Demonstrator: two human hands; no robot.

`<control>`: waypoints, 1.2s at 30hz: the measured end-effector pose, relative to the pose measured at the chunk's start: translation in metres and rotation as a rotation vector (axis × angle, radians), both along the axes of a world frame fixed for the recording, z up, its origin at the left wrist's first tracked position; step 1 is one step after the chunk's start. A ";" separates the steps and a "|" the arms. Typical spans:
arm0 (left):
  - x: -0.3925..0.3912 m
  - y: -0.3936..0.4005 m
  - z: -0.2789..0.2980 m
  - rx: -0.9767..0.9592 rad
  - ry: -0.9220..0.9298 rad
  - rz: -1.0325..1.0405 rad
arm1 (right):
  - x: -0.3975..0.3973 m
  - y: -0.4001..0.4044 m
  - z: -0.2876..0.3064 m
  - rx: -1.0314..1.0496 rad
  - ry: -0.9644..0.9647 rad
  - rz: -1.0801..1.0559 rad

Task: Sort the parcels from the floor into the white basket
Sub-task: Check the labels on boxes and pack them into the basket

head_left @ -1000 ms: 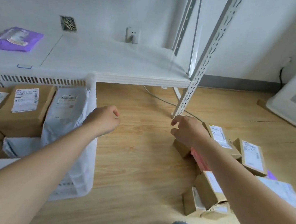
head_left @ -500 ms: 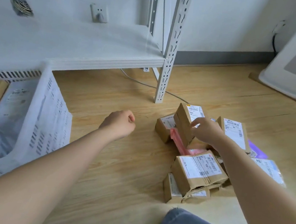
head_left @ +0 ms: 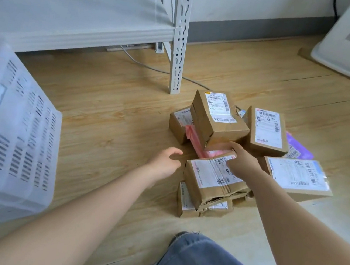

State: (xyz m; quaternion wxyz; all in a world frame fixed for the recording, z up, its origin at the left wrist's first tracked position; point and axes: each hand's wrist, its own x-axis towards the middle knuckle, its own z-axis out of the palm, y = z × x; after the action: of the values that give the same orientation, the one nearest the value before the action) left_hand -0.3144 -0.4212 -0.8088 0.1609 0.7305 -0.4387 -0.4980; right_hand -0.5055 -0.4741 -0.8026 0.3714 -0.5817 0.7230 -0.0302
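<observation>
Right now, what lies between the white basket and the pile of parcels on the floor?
In the head view, only bare wooden floor separates the white basket from the parcels; the left hand hovers over it, near the pile.

Soft, even daylight; faint shadows under the boxes point(head_left: 220, 118). The basket point(head_left: 14, 124) is motion-blurred, and straight lines bow at the edges.

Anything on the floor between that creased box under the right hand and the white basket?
Only the left hand, hovering beside the creased box. Past it, bare wood floor runs to the white basket; nothing else visible blocks the way.
</observation>
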 end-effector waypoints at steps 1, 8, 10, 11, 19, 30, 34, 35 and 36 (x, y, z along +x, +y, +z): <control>-0.009 0.004 -0.003 0.035 0.069 0.026 | 0.001 -0.001 -0.003 0.010 -0.003 -0.004; -0.048 0.014 -0.017 0.143 0.339 0.051 | 0.000 -0.010 -0.016 0.154 0.128 -0.134; -0.051 0.012 -0.019 0.143 0.335 0.030 | -0.004 -0.006 -0.018 0.169 0.117 -0.127; -0.052 0.012 -0.021 0.143 0.327 0.003 | -0.007 -0.003 -0.018 0.154 0.095 -0.113; -0.040 0.017 -0.025 0.084 0.342 0.071 | -0.026 0.012 0.003 0.157 -0.384 -0.248; 0.002 0.034 0.015 -0.205 0.298 0.236 | -0.002 0.016 0.052 0.137 -0.675 -0.151; 0.032 0.039 0.050 -0.307 0.347 0.390 | 0.033 0.017 0.078 0.088 -0.771 -0.080; 0.043 0.041 0.058 -0.326 0.378 0.444 | 0.043 0.017 0.086 0.099 -0.836 -0.060; 0.055 0.043 0.066 -0.353 0.406 0.494 | 0.054 0.018 0.094 0.118 -0.907 -0.032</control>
State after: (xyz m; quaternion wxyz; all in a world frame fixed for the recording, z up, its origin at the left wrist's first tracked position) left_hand -0.2599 -0.3780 -0.7432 0.4836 0.6619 -0.2872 -0.4956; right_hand -0.4518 -0.4564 -0.7088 0.6822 -0.4765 0.4968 -0.2463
